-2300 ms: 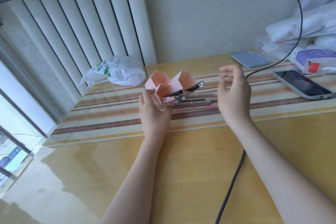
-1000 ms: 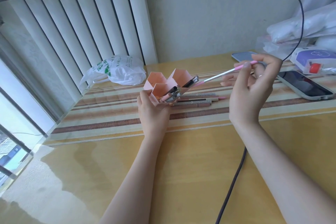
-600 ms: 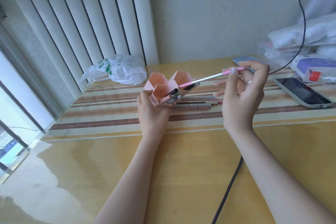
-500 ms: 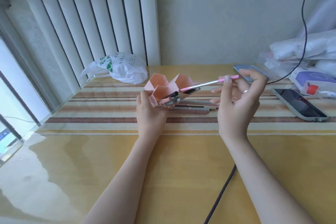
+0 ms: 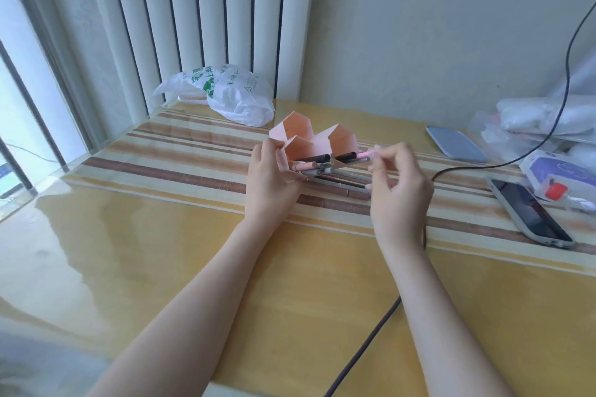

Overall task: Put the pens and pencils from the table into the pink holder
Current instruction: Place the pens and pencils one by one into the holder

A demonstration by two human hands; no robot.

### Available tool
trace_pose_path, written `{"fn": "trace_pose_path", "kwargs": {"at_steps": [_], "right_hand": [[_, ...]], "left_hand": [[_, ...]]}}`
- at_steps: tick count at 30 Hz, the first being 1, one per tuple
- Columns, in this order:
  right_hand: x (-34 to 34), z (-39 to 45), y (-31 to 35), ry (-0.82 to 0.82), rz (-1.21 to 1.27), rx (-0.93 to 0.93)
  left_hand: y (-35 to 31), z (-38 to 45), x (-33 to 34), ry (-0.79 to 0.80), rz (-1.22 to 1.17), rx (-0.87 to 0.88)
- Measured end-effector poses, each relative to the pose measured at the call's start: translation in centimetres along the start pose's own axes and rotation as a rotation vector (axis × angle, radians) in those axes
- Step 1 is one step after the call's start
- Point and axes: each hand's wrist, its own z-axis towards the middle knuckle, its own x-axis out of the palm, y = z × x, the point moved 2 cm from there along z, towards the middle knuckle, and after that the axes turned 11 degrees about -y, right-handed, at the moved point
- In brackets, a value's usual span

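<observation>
Head view: left grip (image 5: 271, 177) clasps holder (image 5: 314, 142); right grip (image 5: 398, 187) pinches pen (image 5: 362, 155); phone (image 5: 529, 214) beside.

Plenty of open tabletop (image 5: 193, 251) on the near side, so both forearms come in with nothing to dodge except the black cable (image 5: 364, 342) snaking along under the right arm. The middle is tight: the left hand (image 5: 274, 184) wraps the pink holder (image 5: 309, 138) from the left, the right hand (image 5: 396, 190) crowds its mouth, and loose pens (image 5: 342, 184) lie between them. Behind the holder the white plastic bag (image 5: 232, 93) blocks the back-left corner. The right side is cluttered by a phone (image 5: 529, 213), a blue lid (image 5: 454, 147) and bagged stuff (image 5: 548, 119).
</observation>
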Motion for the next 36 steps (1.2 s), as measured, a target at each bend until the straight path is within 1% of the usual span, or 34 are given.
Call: {"fn": "trace_pose_path", "kwargs": {"at_steps": [2, 4, 9, 12, 13, 15, 18, 20, 22, 31, 34, 36], "right_hand": [[0.4, 0.0, -0.5, 0.089, -0.082, -0.010], [0.5, 0.1, -0.8, 0.107, -0.118, 0.026], [0.1, 0.3, -0.8, 0.064, -0.107, 0.053], [-0.3, 0.5, -1.3, -0.010, -0.170, 0.127], [-0.4, 0.6, -1.6, -0.007, -0.213, 0.139], [-0.5, 0.6, -2.7, 0.079, -0.344, 0.166], [-0.1, -0.5, -4.1, 0.354, -0.579, 0.205], [0.3, -1.6, -4.5, 0.539, -0.655, 0.224], [0.6, -2.1, -4.7, 0.638, -0.687, 0.230], [0.8, -2.0, -4.5, 0.663, -0.704, 0.257], [0.8, -2.0, -4.7, 0.682, -0.733, 0.220], [0.7, -1.9, -4.9, 0.668, -0.702, 0.208]], "left_hand": [[-0.1, 0.0, -0.1, 0.003, 0.000, 0.002], [-0.3, -0.1, -0.2, 0.007, 0.001, -0.003], [-0.4, -0.1, -0.2, 0.008, -0.001, -0.005], [-0.5, -0.1, -0.2, 0.000, -0.021, -0.031], [-0.6, -0.1, -0.3, -0.002, -0.030, -0.051], [-0.7, -0.1, -0.4, -0.006, -0.037, -0.092], [-0.9, -0.2, -0.4, -0.003, -0.048, -0.098], [-1.0, -0.2, -0.5, -0.002, -0.049, -0.094], [-1.0, -0.2, -0.5, -0.003, -0.052, -0.107], [-1.2, -0.2, -0.6, 0.007, -0.043, -0.129], [-1.3, -0.3, -0.6, 0.010, -0.042, -0.139], [-1.3, -0.3, -0.6, 0.009, -0.048, -0.141]]}}
